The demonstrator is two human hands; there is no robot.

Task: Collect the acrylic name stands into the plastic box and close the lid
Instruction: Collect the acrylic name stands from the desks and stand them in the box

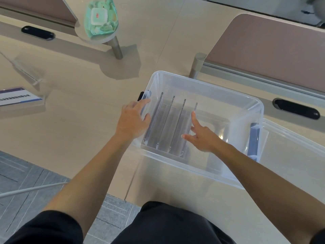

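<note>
A clear plastic box (228,95) stands open on the desk in front of me. Several acrylic name stands (168,124) stand upright side by side in its left half. My left hand (131,120) rests on the box's left wall from outside, fingers spread over the rim. My right hand (202,134) is inside the box with fingers apart, the index finger touching the rightmost stand. The clear lid (295,155) lies to the right of the box, partly under it. Two more stands remain on the desk at left: a clear one (26,73) and one with a printed card (19,96).
A pack of wet wipes (100,16) lies on a small round shelf on a metal post. Pink desk dividers (263,44) stand behind the box. Black cable grommets (297,109) are set in the desks. A white cable (31,190) runs over the grey carpet at lower left.
</note>
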